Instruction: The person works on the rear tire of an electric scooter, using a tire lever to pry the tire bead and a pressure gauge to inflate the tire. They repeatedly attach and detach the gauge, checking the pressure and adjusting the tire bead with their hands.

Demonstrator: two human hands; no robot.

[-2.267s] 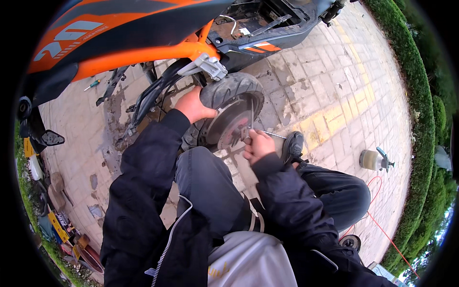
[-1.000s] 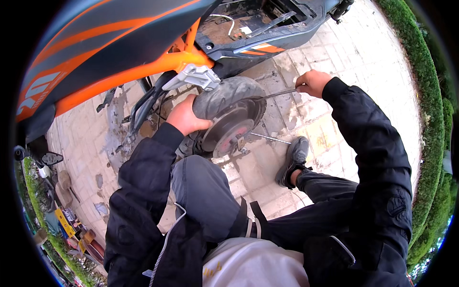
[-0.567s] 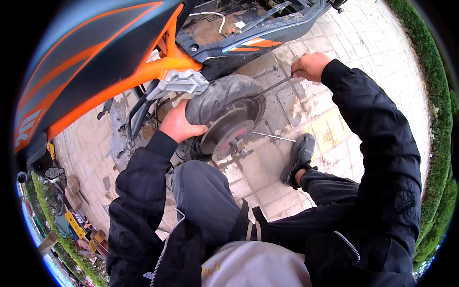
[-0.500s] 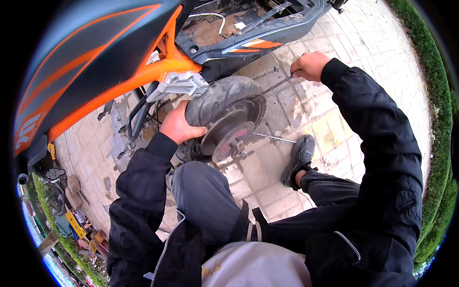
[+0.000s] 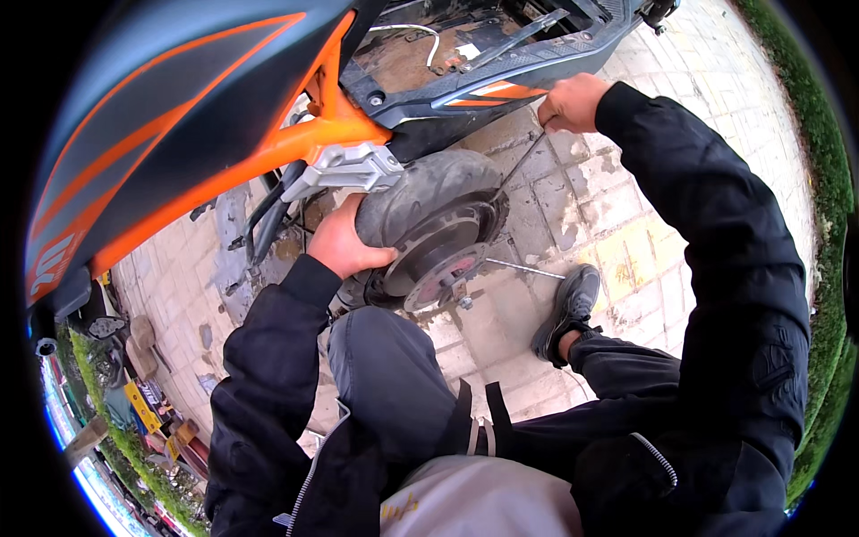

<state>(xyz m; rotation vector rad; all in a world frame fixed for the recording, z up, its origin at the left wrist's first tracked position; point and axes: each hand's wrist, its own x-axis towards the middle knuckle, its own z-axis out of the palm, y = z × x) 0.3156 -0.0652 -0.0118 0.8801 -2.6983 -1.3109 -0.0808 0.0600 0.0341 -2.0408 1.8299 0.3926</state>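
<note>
A scooter wheel with a black tyre (image 5: 428,190) and a dark hub (image 5: 438,246) leans beside the scooter. My left hand (image 5: 347,243) is closed around the tyre's left side, thumb toward the rim. In my right hand (image 5: 575,103), out to the right, is the upper end of a thin metal tyre lever (image 5: 522,166). The lever's lower end meets the right edge of the rim, where its tip is hidden. A second thin metal rod (image 5: 528,268) reaches from the wheel toward my shoe (image 5: 573,304).
The scooter's orange frame (image 5: 286,143) and dark panels arch over the left and top, its grey metal bracket (image 5: 344,168) right above the tyre. Tools and boxes (image 5: 152,412) lie at the lower left. A hedge (image 5: 828,179) lines the right side of the paving.
My right hand has swung the lever upward, so it stands steeper against the rim. My left hand keeps its hold on the tyre. The whole view has shifted slightly.
</note>
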